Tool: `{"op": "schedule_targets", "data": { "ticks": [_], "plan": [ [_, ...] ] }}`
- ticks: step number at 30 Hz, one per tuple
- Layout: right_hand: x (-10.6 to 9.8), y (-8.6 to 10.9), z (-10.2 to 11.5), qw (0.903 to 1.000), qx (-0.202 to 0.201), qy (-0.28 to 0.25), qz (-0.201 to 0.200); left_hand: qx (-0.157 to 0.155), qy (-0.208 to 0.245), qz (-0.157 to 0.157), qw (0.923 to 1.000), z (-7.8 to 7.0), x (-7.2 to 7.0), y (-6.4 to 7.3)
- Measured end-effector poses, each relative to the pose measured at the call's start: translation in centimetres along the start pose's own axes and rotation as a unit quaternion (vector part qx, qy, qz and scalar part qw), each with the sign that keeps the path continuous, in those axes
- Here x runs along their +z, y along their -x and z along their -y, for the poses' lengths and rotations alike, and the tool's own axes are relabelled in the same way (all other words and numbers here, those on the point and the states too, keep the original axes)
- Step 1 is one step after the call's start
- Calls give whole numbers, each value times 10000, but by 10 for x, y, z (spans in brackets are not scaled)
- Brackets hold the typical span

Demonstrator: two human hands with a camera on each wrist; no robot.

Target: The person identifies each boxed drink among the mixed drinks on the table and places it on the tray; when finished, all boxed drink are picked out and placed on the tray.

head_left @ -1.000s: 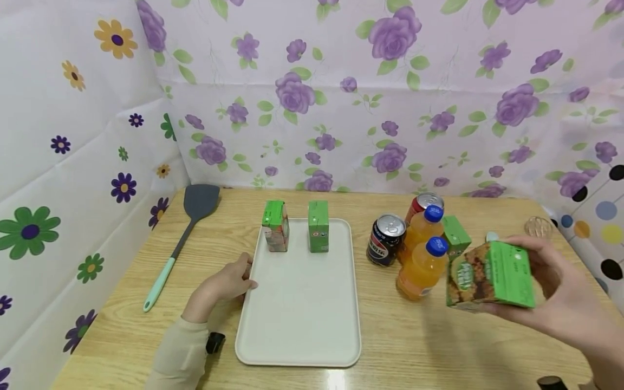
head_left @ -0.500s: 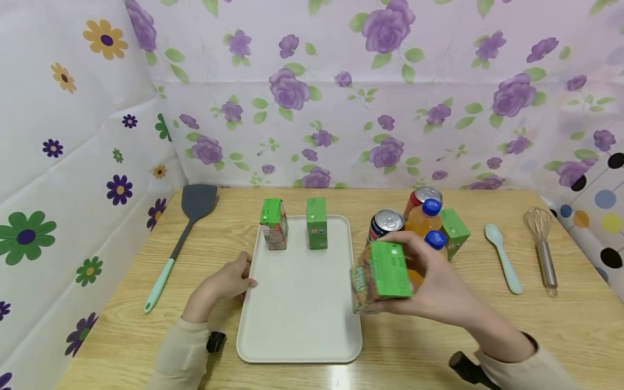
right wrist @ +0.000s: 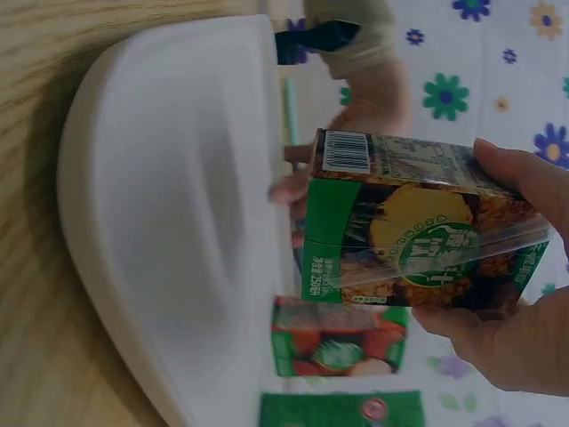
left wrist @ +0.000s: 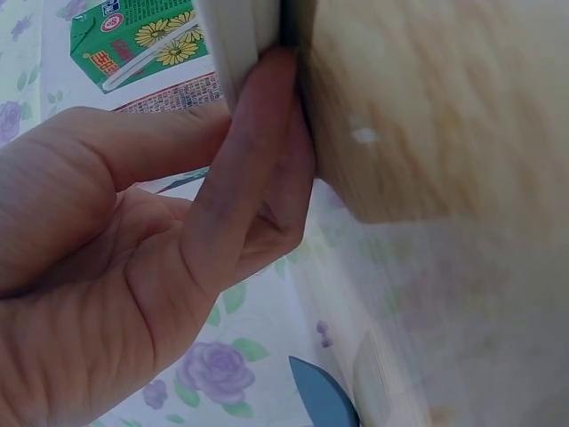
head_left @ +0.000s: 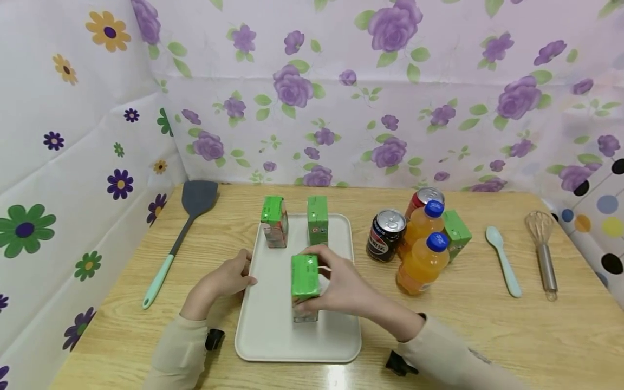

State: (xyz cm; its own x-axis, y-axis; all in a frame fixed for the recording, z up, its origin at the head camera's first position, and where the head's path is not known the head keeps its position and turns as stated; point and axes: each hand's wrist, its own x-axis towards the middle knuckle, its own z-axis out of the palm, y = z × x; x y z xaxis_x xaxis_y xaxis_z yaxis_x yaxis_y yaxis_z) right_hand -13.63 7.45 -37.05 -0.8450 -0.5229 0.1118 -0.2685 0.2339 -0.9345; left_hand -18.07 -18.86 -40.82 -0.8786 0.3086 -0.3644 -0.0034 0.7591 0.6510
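Note:
My right hand (head_left: 345, 286) grips a juice carton (head_left: 305, 277) by its sides, thumb and fingers on opposite faces, over the middle of the white tray (head_left: 273, 338). In the right wrist view this juice carton (right wrist: 418, 233) shows a pineapple picture, a barcode and a clear straw, and a gap parts it from the tray. At the tray's left rim my left hand (head_left: 225, 279) pinches the edge; the left wrist view has its fingers (left wrist: 253, 169) against the rim. Two more green-topped cartons, one with red fruit (head_left: 275, 223) and a plainer one (head_left: 318, 219), stand at the tray's far end.
Right of the tray are a black cola can (head_left: 386, 235), a red can (head_left: 425, 199), orange drink bottles (head_left: 423, 265) and another green carton (head_left: 455, 234). Farther right lie a spoon (head_left: 503, 262) and a whisk (head_left: 544, 252). A spatula (head_left: 182, 238) lies on the left.
My right hand has carried the pineapple juice carton leftward from beyond the bottles to over the tray. The left hand has stayed at the tray's left rim.

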Motion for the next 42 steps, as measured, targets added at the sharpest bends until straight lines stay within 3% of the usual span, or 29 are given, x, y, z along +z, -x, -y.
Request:
{"op": "schedule_targets", "data": {
  "ticks": [5,13,18,25,34,38,42],
  "plan": [
    [25,-18,-7,9992,-52,336,207,26,-62,-2,10000,2,0,0],
    [45,-40,-7,9880,-429,1483,-8,161,-174,-20,9997,2,-3,-1],
    [50,-49,-7,9886,-161,1495,102,340,-289,-86,9990,1,-5,-1],
    [54,-54,-8,9900,-103,1395,186,457,-47,-62,9989,3,-4,1],
    [45,-45,-3,9829,-45,1802,385,346,-48,-83,9994,6,-3,3],
    [35,-38,3,9834,-139,1739,496,328,-35,-113,9994,5,-3,5],
    [17,-23,8,9848,-268,1686,331,427,-23,-120,9990,2,-2,5]
  ]
}}
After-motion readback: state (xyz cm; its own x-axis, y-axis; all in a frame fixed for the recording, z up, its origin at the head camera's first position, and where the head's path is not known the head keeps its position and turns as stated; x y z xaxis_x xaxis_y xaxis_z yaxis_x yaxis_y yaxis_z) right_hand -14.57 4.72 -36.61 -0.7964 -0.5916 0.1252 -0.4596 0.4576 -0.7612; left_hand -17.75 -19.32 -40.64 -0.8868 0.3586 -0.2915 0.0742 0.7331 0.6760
